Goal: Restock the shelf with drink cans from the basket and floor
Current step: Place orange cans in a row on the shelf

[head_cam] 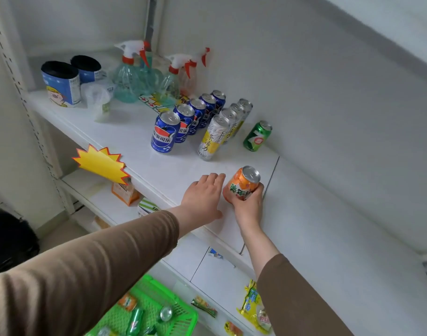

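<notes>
A person's right hand (248,204) grips an orange can (242,183), tilted, at the front of a white shelf (328,214). The left hand (204,196) rests flat beside it, fingers straight. Behind stand rows of blue cans (165,135) and pale cans (213,139) (one green can (257,137) apart). A green basket (178,311) sits below.

Both arms reach forward — left hand (204,194) flat, fingers straight; right hand (247,204) curled in a grip.
</notes>
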A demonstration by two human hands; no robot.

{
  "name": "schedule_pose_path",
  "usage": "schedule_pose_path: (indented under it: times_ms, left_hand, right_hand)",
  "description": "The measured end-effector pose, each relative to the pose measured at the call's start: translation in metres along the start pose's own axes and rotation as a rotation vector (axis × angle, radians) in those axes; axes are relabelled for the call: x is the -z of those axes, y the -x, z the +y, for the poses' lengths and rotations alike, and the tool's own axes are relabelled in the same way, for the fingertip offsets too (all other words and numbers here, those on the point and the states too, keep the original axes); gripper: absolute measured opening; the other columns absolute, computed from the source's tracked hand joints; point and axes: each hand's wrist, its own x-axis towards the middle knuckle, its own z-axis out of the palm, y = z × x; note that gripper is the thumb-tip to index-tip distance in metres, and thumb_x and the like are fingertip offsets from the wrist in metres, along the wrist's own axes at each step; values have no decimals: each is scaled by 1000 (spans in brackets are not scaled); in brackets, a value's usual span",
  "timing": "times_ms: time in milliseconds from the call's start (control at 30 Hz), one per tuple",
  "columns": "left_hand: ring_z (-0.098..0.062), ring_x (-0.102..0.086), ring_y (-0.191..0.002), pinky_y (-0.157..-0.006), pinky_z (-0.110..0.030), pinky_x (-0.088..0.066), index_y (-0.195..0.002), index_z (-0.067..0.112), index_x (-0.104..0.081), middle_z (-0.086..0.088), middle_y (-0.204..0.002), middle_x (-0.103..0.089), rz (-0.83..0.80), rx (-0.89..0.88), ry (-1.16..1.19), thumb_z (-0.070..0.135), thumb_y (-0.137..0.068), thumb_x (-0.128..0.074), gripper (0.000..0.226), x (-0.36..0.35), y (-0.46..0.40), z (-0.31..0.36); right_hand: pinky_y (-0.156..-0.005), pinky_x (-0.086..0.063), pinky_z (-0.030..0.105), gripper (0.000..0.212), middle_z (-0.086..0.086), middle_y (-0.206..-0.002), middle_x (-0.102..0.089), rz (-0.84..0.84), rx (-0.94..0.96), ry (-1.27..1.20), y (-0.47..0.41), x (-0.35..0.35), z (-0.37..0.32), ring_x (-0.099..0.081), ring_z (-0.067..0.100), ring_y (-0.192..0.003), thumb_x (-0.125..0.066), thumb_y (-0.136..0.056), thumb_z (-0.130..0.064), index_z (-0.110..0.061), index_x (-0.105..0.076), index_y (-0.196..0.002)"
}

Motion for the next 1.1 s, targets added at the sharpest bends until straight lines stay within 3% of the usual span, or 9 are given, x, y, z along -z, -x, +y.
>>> schedule_pose_path:
  times_ms: [200,333,533,667,833,1000,1100]
  left_hand:
    - [-27,-37,-131,-104,-37,-39,-150,13,-17,-7,-146,-36,30,-31,4,44,-73,-79,104,-9,-32,5]
    - [-27,-37,-130,-104,-37,-39,-150,13,-19,-8,-144,-37,27,-34,0,40,-73,-79,102,-15,-58,14]
    - [-28,-38,-130,-105,-37,-38,-150,13,-22,-8,-144,-37,44,-54,-5,33,-75,-78,96,-28,-92,29]
    - [-28,-39,-129,-104,-37,-38,-149,13,-22,-8,-144,-38,51,-74,-28,32,-75,-78,95,-40,-111,37]
    - [-28,-37,-131,-107,-38,-37,-150,12,-20,-9,-145,-36,51,-83,-39,32,-77,-76,94,-50,-129,44]
    - [-28,-37,-131,-107,-38,-36,-150,12,-20,-9,-145,-36,55,-86,-42,31,-78,-74,92,-55,-139,41]
    - [-28,-37,-130,-107,-38,-36,-150,12,-20,-8,-144,-37,58,-85,-42,33,-78,-74,92,-57,-140,36]
  right_hand:
    - [-94,-52,41,74,0,-121,-62,90,-66,3,-58,2,-2,-64,24,-104,-89,-65,-34,-33,-39,-118]
    - [-86,-59,52,84,-2,-117,-62,102,-162,-73,-121,1,21,-66,26,-102,-82,-40,-48,-47,-34,-109]
    - [-76,-62,48,73,7,-122,-60,126,-199,-106,-153,14,-8,-64,28,-97,-86,-70,-14,-25,-40,-125]
    - [-70,-62,41,77,13,-130,-57,139,-222,-125,-187,20,-7,-61,28,-91,-84,-77,-9,-15,-38,-139]
    - [-74,-63,46,76,16,-132,-57,142,-231,-106,-216,25,-1,-60,25,-79,-83,-78,-7,-13,-37,-139]
    - [-74,-63,46,78,16,-135,-56,162,-220,-101,-234,27,1,-63,33,-98,-84,-77,-8,-13,-37,-140]
    - [-74,-63,47,78,17,-136,-56,178,-217,-93,-242,28,3,-62,32,-94,-83,-77,-7,-13,-37,-140]
